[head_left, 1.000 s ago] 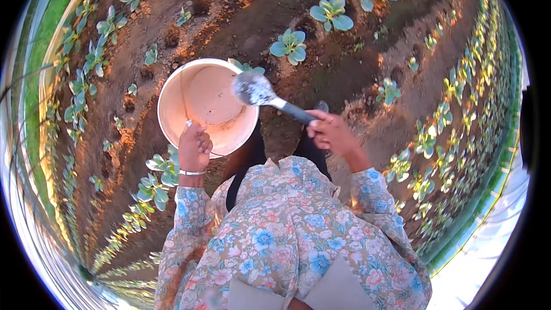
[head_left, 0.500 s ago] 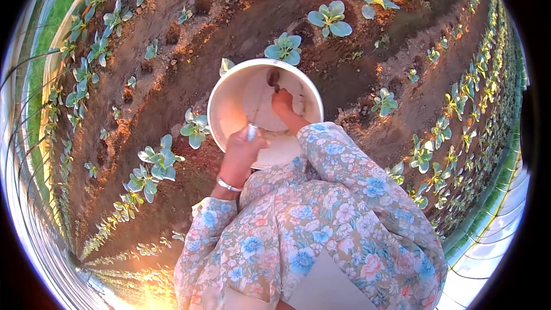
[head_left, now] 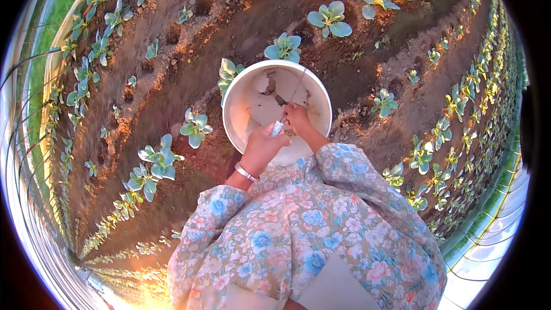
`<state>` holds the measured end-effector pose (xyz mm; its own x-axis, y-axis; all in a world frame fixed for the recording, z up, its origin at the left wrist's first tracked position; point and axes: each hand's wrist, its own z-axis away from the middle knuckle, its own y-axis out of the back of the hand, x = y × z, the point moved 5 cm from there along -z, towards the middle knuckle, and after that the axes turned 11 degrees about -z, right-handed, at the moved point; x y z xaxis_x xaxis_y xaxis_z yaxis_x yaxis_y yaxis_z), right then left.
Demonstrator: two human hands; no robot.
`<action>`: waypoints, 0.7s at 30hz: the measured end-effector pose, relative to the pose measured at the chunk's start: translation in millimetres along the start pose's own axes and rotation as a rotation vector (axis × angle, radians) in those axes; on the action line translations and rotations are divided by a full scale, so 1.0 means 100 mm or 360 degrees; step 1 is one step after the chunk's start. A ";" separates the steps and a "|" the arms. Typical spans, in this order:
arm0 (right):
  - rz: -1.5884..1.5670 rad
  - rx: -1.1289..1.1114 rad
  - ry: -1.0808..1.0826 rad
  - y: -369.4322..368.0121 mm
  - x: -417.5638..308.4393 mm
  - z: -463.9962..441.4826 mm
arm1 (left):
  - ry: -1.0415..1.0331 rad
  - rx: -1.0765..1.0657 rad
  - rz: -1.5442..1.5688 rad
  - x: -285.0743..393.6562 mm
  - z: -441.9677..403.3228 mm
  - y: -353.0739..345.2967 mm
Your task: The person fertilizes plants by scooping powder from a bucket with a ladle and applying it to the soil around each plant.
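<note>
A white bucket is tilted with its mouth toward me, in front of my body. My left hand is closed around the white grip of its thin wire handle. Inside the bucket's mouth, my right hand is closed on a dark spoon. The spoon's bowl points up and left, toward the far inner wall. Some grainy material shows low inside the bucket, partly covered by my hands, and I cannot make out its kind.
Leafy seedlings stand in rows on brown soil. One plant touches the bucket's left rim in view, and another stands just beyond the far rim. A further seedling grows to the left. Hoops and sheeting run along both sides.
The bucket and both hands have shifted right. The wire handle has swung to the right and now crosses the bucket's mouth. My hands are closer together, and the spoon has tilted left.
</note>
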<state>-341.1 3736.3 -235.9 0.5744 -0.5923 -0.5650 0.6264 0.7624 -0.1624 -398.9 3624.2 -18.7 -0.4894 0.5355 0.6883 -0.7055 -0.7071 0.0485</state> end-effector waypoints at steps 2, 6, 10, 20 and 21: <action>-0.0325 -0.0159 -0.0153 -0.05 -0.02 0.14 | 0.0020 0.0063 0.0123 0.08 -0.04 0.07; -0.0446 -0.0379 -0.0213 -0.23 -0.30 0.65 | 0.0134 0.0178 0.0263 -0.20 -0.18 0.40; -0.0457 -0.0538 -0.0313 -0.24 -0.51 1.13 | 0.0223 0.0341 0.0583 -0.38 -0.16 0.76; -0.0528 -0.0288 -0.0296 0.11 -0.71 1.45 | 0.0206 0.0742 0.1325 -1.14 -0.01 1.61; -0.0528 -0.0235 -0.0280 0.12 -0.74 1.39 | 0.0194 0.0779 0.1359 -1.20 0.03 1.68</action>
<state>-302.5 3752.9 -83.3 0.4434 -0.8382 -0.3175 0.7178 0.5442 -0.4343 -457.5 3439.8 -90.9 -0.8037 -0.2185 0.5535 0.1847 -0.9758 -0.1169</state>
